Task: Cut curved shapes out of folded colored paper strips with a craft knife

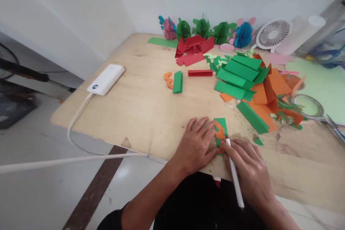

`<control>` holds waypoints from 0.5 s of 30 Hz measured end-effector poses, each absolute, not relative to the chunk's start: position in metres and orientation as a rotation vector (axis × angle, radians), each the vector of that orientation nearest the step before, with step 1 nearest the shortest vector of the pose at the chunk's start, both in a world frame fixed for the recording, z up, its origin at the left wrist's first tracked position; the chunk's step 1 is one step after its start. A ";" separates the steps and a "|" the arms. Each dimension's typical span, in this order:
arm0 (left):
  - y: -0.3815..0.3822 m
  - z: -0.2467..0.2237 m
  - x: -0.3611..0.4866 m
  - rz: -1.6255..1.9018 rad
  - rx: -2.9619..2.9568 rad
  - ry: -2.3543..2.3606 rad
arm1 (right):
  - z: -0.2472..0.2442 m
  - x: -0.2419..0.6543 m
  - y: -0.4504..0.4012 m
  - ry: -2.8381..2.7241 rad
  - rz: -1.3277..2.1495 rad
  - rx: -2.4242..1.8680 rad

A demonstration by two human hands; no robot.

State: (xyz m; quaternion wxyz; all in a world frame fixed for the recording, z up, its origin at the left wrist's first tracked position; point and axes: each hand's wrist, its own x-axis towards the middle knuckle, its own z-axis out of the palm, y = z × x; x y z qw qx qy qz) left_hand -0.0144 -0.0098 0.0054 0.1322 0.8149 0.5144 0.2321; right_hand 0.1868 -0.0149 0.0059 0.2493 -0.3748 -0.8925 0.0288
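Near the table's front edge, my left hand (196, 146) lies flat with fingers stretched, its fingertips pressing on an orange paper cutout (220, 129). That curved cutout rests on a folded green paper strip (221, 121), which my fingers partly cover. My right hand (249, 167) is closed around a white pen (235, 178), whose dark tip touches down beside the cutout's right edge. A similar orange cutout (167, 79) lies farther back, against a folded green paper (178, 82).
To the right spread green paper strips (242, 70) and orange paper pieces (277, 82), with scissors (332, 125) beyond. Red folded papers (192, 46), paper figures (202, 28) and a small white fan (273, 34) stand behind. A power bank (106, 79) with its cable sits at left.
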 end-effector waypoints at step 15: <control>-0.010 0.009 -0.017 0.667 2.317 1.481 | 0.045 0.167 0.030 -1.756 0.905 -1.407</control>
